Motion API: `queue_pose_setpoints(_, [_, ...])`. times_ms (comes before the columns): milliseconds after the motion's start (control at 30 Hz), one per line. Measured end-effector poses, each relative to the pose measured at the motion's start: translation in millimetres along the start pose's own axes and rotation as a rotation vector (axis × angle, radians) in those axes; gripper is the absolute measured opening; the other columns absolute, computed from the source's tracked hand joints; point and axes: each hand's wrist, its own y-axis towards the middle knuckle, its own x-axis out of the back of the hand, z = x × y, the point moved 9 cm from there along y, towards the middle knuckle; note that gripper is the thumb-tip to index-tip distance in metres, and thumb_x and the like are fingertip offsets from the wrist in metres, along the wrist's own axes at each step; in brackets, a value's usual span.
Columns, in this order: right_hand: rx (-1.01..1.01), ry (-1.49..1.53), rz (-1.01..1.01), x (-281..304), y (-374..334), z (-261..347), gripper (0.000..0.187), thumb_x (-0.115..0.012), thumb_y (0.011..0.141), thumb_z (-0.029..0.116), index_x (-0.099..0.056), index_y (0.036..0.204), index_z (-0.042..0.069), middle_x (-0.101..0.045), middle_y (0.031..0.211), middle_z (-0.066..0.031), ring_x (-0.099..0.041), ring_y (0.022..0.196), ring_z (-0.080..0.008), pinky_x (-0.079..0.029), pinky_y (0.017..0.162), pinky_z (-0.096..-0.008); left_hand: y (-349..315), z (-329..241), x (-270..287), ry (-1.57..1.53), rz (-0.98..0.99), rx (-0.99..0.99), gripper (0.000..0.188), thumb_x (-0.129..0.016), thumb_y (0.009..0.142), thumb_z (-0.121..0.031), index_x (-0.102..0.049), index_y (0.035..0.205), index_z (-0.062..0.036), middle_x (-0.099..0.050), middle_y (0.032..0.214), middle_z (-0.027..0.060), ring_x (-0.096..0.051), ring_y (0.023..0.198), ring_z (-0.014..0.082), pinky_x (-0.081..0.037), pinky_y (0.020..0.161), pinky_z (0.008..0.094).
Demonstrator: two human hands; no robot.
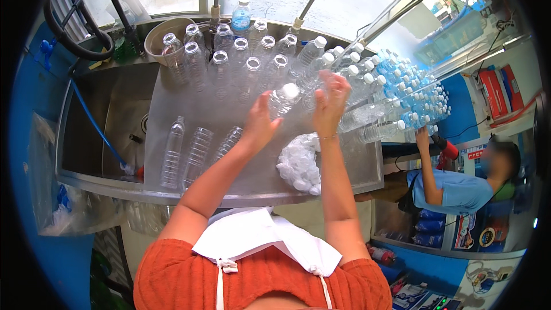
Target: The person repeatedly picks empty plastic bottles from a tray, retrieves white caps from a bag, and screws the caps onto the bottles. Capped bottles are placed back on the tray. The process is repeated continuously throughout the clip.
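My left hand is closed round a clear plastic bottle with a white cap, tilted over the steel counter. To its right, my right hand is raised with thumb and fingers apart, slightly blurred. It appears to hold nothing. Uncapped clear bottles stand in rows beyond my hands. Capped bottles stand at their right. Beside my right forearm sits a pile of white, translucent small pieces; I cannot make out their kind. Several empty bottles stand or lie near my left forearm.
A steel sink with a blue hose lies at the left. Many capped bottles crowd the right. A co-worker in a blue shirt reaches toward them. A beige bucket stands at the back.
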Motion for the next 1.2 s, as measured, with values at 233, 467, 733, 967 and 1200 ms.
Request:
queue_pose_setpoints(233, [-0.453, -0.308, 0.167, -18, -20, -72, 0.077, -0.085, 0.070, 0.030, -0.043, 0.127, 0.000, -0.051, 0.114, -0.0159, -0.056, 0.099, -0.0294, -0.048, 0.081, -0.0403, -24, 42, 78, 0.078, -0.318, 0.059, 0.073, -0.076, 0.074, -0.003, -0.030, 0.131, -0.0004, -0.048, 0.122, 0.0266, -0.052, 0.112, 0.0442, -0.043, 0.093, 0.0464])
queue_pose_setpoints(467, [-0.415, 0.165, 0.372, -55, -28, -49, 0.072, -0.083, 0.071, 0.024, -0.042, 0.128, 0.007, -0.064, 0.108, -0.0154, -0.066, 0.087, -0.0253, -0.053, 0.070, -0.0344, -19, 56, 103, 0.193, -0.446, 0.023, 0.078, -0.079, 0.072, -0.006, -0.029, 0.132, -0.0013, -0.047, 0.122, 0.0276, -0.051, 0.113, 0.0451, -0.043, 0.095, 0.0465])
queue_pose_setpoints(733, [-0.429, 0.447, 0.387, -36, -6, -50, 0.062, -0.081, 0.074, 0.004, -0.047, 0.125, 0.006, -0.055, 0.126, -0.0082, -0.060, 0.102, -0.0159, -0.053, 0.085, -0.0289, -41, 57, 110, 0.333, -0.195, 0.301, 0.068, -0.076, 0.076, -0.011, -0.037, 0.131, -0.0002, -0.047, 0.120, 0.0260, -0.048, 0.114, 0.0432, -0.044, 0.096, 0.0463])
queue_pose_setpoints(967, [-0.438, 0.408, 0.520, -37, -4, -41, 0.063, -0.081, 0.076, 0.005, -0.046, 0.128, 0.005, -0.062, 0.114, -0.0104, -0.062, 0.097, -0.0149, -0.054, 0.081, -0.0274, -96, 29, 75, 0.589, 0.367, 0.194, 0.066, -0.073, 0.077, -0.015, -0.044, 0.136, -0.0084, -0.048, 0.111, 0.0222, -0.052, 0.103, 0.0380, -0.047, 0.092, 0.0441])
queue_pose_setpoints(1200, [-0.886, 0.963, 0.708, -69, -45, -68, 0.050, -0.067, 0.089, 0.021, -0.045, 0.129, 0.001, -0.064, 0.106, -0.0171, -0.065, 0.094, -0.0226, -0.057, 0.078, -0.0307, -100, 46, 58, 0.522, 0.431, 0.274, 0.071, -0.072, 0.080, -0.017, -0.038, 0.142, -0.0188, -0.051, 0.111, 0.0238, -0.056, 0.101, 0.0398, -0.049, 0.088, 0.0438])
